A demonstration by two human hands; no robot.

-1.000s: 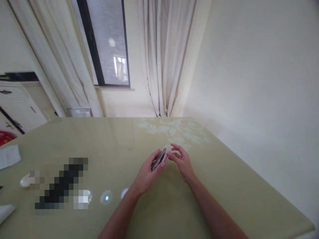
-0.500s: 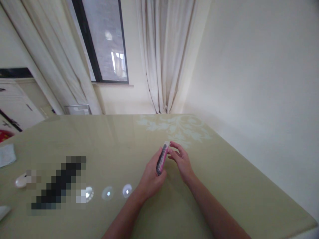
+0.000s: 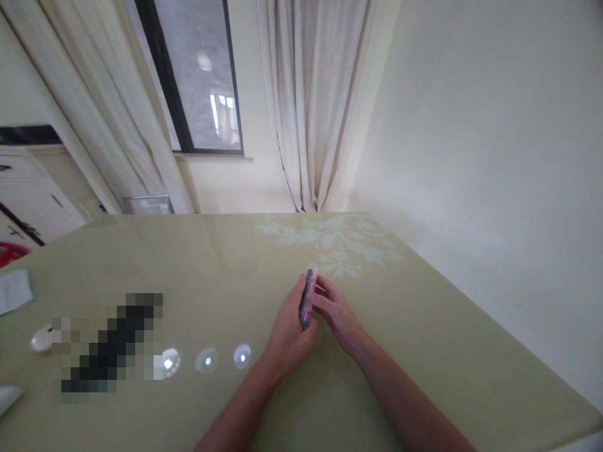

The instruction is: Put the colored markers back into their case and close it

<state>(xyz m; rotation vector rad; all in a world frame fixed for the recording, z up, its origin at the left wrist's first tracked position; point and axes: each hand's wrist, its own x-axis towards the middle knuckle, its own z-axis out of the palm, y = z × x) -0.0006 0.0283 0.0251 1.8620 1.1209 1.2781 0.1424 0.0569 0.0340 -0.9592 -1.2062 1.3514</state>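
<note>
A slim dark-and-pink pack [image 3: 308, 296] with a clear or whitish top end stands tilted above the table, its exact kind unclear. My left hand [image 3: 288, 326] is closed around its left side and lower end, the thumb near the bottom. From the right, my right hand [image 3: 336, 314] meets the pack, with its thumb on the pink side and its fingers bent near the upper part. Some right fingertips are hidden behind the pack.
The pale green glossy table [image 3: 226, 282] has a leaf pattern and round light reflections. On the left lie a blurred-out dark long object [image 3: 110, 345], a white mouse-like object [image 3: 41, 339] and a folded pale cloth [image 3: 15, 290]. A wall [image 3: 494, 157] borders the right side.
My right hand has moved left and closed onto the pack; before, its fingers were more spread at the top end. The pack has turned slightly more upright in my left hand.
</note>
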